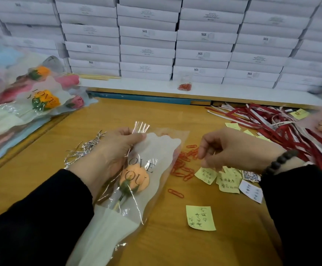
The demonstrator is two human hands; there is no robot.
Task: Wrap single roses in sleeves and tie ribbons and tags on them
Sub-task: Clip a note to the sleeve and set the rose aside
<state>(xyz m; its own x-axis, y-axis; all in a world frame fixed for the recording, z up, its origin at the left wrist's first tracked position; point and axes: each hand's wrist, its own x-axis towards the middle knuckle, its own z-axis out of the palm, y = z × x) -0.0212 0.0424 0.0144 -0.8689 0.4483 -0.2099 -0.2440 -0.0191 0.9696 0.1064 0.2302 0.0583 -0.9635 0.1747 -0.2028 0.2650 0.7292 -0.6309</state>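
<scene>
An orange rose [135,178] lies inside a clear and white sleeve [156,148] printed "LOVE YOU", held over the wooden table [118,116]. My left hand [110,152] grips the sleeve near its top, thumb and fingers pinching the clear film. My right hand [233,148] hovers above a scatter of red paper clips [183,166], its fingers curled together; whether they pinch a clip is hidden. Yellow note tags [200,217] lie to the right of the sleeve. Red and white ribbons [271,120] are heaped at the right.
Wrapped roses [45,100] are piled at the left. Silver twist ties [83,148] lie beside my left hand. White boxes [146,33] are stacked along the back. A small bag of red clips [184,86] sits on the white ledge.
</scene>
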